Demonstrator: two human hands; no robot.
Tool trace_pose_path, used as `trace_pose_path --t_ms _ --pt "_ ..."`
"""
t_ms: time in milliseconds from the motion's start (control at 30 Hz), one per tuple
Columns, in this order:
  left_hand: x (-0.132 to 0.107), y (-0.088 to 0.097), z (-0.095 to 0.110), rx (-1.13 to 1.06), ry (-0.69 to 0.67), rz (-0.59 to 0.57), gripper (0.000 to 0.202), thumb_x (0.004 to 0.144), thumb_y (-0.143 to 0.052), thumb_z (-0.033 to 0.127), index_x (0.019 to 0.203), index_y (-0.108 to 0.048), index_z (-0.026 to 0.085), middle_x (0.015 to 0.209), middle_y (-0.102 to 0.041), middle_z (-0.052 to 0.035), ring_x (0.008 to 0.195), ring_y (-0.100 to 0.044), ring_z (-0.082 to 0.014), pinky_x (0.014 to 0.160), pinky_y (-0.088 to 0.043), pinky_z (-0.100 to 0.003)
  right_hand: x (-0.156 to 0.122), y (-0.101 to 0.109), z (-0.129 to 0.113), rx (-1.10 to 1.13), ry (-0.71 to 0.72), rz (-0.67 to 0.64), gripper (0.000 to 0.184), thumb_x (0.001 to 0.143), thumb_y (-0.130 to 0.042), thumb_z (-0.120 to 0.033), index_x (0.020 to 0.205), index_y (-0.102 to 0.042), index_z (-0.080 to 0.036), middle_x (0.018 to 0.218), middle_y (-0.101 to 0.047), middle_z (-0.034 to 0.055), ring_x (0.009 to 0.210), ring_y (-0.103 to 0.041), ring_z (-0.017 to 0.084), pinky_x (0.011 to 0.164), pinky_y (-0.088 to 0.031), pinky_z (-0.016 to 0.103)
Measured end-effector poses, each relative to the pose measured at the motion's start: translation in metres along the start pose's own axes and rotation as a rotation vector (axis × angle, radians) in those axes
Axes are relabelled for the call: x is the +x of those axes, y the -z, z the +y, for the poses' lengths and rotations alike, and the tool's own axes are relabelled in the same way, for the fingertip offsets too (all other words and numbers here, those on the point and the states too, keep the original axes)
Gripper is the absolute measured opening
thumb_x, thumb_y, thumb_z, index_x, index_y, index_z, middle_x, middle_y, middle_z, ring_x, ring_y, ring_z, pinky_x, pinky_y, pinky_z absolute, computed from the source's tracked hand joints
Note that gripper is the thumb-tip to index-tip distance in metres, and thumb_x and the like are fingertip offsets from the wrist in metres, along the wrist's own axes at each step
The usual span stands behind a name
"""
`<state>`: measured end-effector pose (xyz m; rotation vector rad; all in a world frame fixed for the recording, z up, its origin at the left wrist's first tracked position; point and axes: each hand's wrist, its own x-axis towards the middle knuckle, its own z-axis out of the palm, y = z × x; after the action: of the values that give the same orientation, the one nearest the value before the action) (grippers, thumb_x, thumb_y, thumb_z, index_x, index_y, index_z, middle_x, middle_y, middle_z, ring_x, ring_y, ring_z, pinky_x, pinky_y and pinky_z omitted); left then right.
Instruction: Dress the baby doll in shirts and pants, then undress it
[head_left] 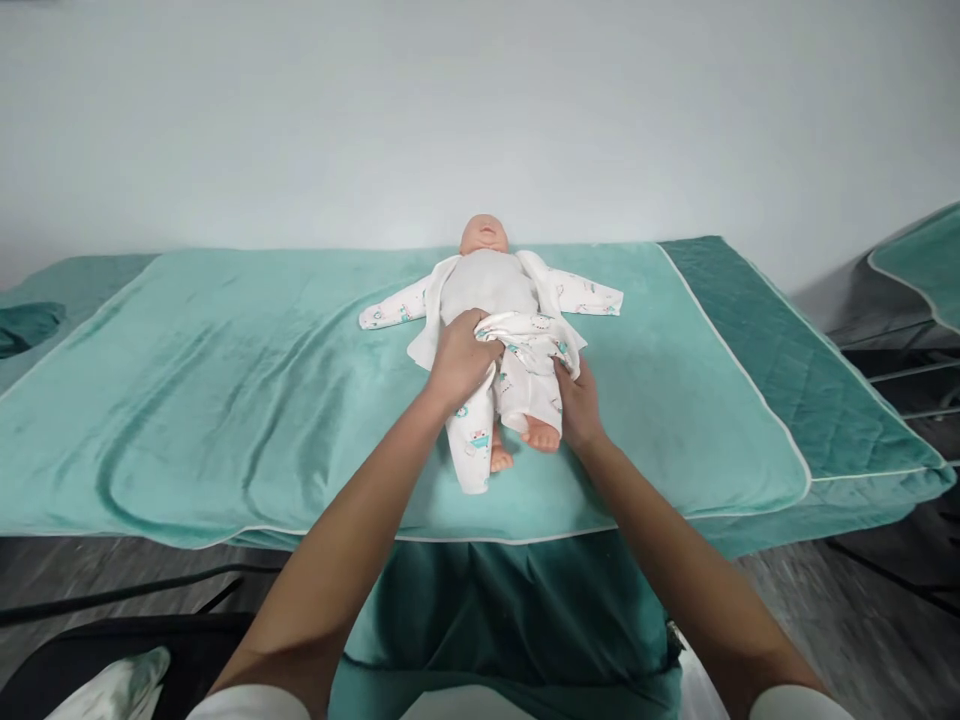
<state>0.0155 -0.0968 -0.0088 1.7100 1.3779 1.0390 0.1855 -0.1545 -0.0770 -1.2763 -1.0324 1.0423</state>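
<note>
A baby doll [484,235] lies on its back on the green bed cover, its head toward the wall. An open printed white jacket [589,293] covers its arms, leaving the pale torso [489,282] bare in front. My left hand [461,360] is closed on the waist of the printed white baby pants [525,375]. On the other side, my right hand [579,400] grips the pants by their edge. One doll foot [541,434] pokes out of a pant leg; the second foot [500,455] shows beside the other, limp leg.
The green cover [225,400] spreads over a bed against a white wall [480,120]. A quilted darker section [810,360] lies at the right. A black chair [202,640] with a cloth [120,685] stands at the lower left. Another green bed [922,260] is at the far right.
</note>
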Motion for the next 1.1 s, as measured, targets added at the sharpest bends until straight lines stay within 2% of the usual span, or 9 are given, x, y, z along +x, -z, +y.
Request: trace_pose_path --t_ms 100,167,233,333,433,533,667,900,1100 --pt "-0.002 0.022 -0.010 -0.234 0.087 -0.157 0.025 0.068 -0.071 0.027 0.090 -0.064 0.018 0.085 -0.064 0.0016 0.079 -0.058 -0.0156 0.071 -0.045 -0.025 0.013 0.005 0.002 -0.216 0.150 0.123 0.025 0.086 -0.058 -0.041 0.101 -0.061 -0.022 0.108 -0.069 0.0070 0.106 -0.060 0.026 0.096 -0.049 0.040" --pt "-0.005 0.036 -0.018 -0.344 0.145 -0.300 0.032 0.068 -0.075 0.033 0.094 -0.065 0.018 0.087 -0.065 0.0005 0.080 -0.060 -0.0165 0.070 -0.046 -0.025 0.016 0.007 -0.002 -0.286 0.218 0.079 0.019 0.084 -0.060 -0.034 0.099 -0.062 -0.022 0.103 -0.068 0.0056 0.099 -0.060 0.024 0.092 -0.050 0.039" --pt "-0.008 0.045 -0.025 -0.423 0.174 -0.376 0.036 0.066 -0.079 0.035 0.095 -0.066 0.017 0.089 -0.066 -0.0003 0.081 -0.062 -0.0169 0.069 -0.046 -0.024 0.018 0.007 -0.015 -0.298 0.293 -0.036 0.025 0.083 -0.061 -0.029 0.107 -0.062 -0.023 0.111 -0.067 0.0054 0.103 -0.060 0.024 0.093 -0.049 0.038" --pt "-0.009 0.044 -0.031 -0.564 0.192 -0.325 0.036 0.066 -0.081 0.036 0.093 -0.065 0.018 0.085 -0.066 0.0007 0.075 -0.062 -0.0148 0.067 -0.046 -0.023 0.027 0.001 -0.050 -0.365 0.352 -0.319 0.033 0.085 -0.065 -0.030 0.118 -0.064 -0.026 0.122 -0.066 0.0044 0.113 -0.058 0.026 0.100 -0.045 0.040" --pt "-0.006 0.036 -0.030 -0.656 0.200 -0.249 0.035 0.066 -0.081 0.035 0.092 -0.063 0.019 0.079 -0.065 0.0023 0.068 -0.061 -0.0132 0.064 -0.047 -0.023 0.049 -0.015 -0.088 -0.417 0.239 -0.603 0.029 0.081 -0.075 -0.038 0.106 -0.070 -0.024 0.099 -0.071 0.0019 0.092 -0.062 0.023 0.082 -0.048 0.034" --pt "-0.002 0.034 -0.029 -0.708 0.193 -0.293 0.040 0.067 -0.080 0.040 0.098 -0.064 0.020 0.080 -0.066 0.0011 0.068 -0.063 -0.0146 0.064 -0.048 -0.026 0.074 -0.030 -0.105 -0.385 0.119 -0.770 0.027 0.073 -0.082 -0.041 0.084 -0.069 -0.019 0.072 -0.064 -0.0014 0.067 -0.055 0.015 0.061 -0.041 0.026" --pt "0.004 0.038 -0.038 -0.771 0.233 -0.359 0.050 0.068 -0.077 0.060 0.093 -0.066 0.018 0.075 -0.063 -0.0013 0.065 -0.060 -0.0153 0.059 -0.046 -0.027 0.092 -0.039 -0.089 -0.180 0.061 -0.855 0.033 0.074 -0.081 -0.041 0.069 -0.058 -0.018 0.062 -0.052 -0.0046 0.057 -0.045 0.008 0.051 -0.030 0.021" --pt "0.008 0.037 -0.044 -0.728 0.319 -0.395 0.056 0.060 -0.083 0.064 0.086 -0.066 0.018 0.071 -0.062 -0.0009 0.058 -0.056 -0.0143 0.052 -0.042 -0.026 0.083 -0.037 -0.059 0.299 -0.164 -0.844 0.038 0.066 -0.086 -0.037 0.072 -0.052 -0.022 0.058 -0.048 -0.0066 0.047 -0.040 0.007 0.044 -0.030 0.021" --pt "-0.001 0.035 -0.043 -0.669 0.336 -0.458 0.046 0.059 -0.091 0.040 0.091 -0.072 0.014 0.077 -0.071 -0.0029 0.065 -0.064 -0.0172 0.058 -0.048 -0.026 0.083 -0.043 -0.055 0.471 -0.198 -0.886 0.029 0.078 -0.076 -0.035 0.077 -0.049 -0.022 0.050 -0.049 -0.0090 0.038 -0.037 0.007 0.039 -0.030 0.018"
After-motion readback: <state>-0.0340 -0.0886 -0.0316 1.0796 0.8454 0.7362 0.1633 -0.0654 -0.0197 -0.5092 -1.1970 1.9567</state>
